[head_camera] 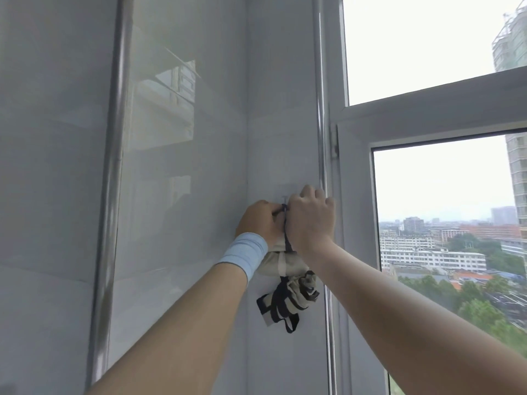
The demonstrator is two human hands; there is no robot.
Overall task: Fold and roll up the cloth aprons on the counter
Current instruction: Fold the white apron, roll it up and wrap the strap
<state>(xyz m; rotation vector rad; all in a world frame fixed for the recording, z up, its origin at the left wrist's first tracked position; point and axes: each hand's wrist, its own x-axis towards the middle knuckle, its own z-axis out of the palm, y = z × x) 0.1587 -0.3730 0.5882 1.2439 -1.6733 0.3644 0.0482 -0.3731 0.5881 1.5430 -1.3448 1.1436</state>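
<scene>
A rolled beige apron bundle (288,292) with dark straps hangs against the grey wall, below both my hands. A dark strap (286,226) runs up from the bundle to a small wall hook (284,198). My left hand (258,220), with a light blue wristband, pinches the strap near the hook. My right hand (312,219) has its fingers curled round the strap just right of the left hand. A loose strap loop dangles under the bundle. The counter is out of view.
A glossy grey tiled wall (176,166) fills the left and centre. A vertical metal pipe (112,181) runs down the left. A second thin pipe (321,109) stands beside the white window frame (427,109) at the right, with city buildings outside.
</scene>
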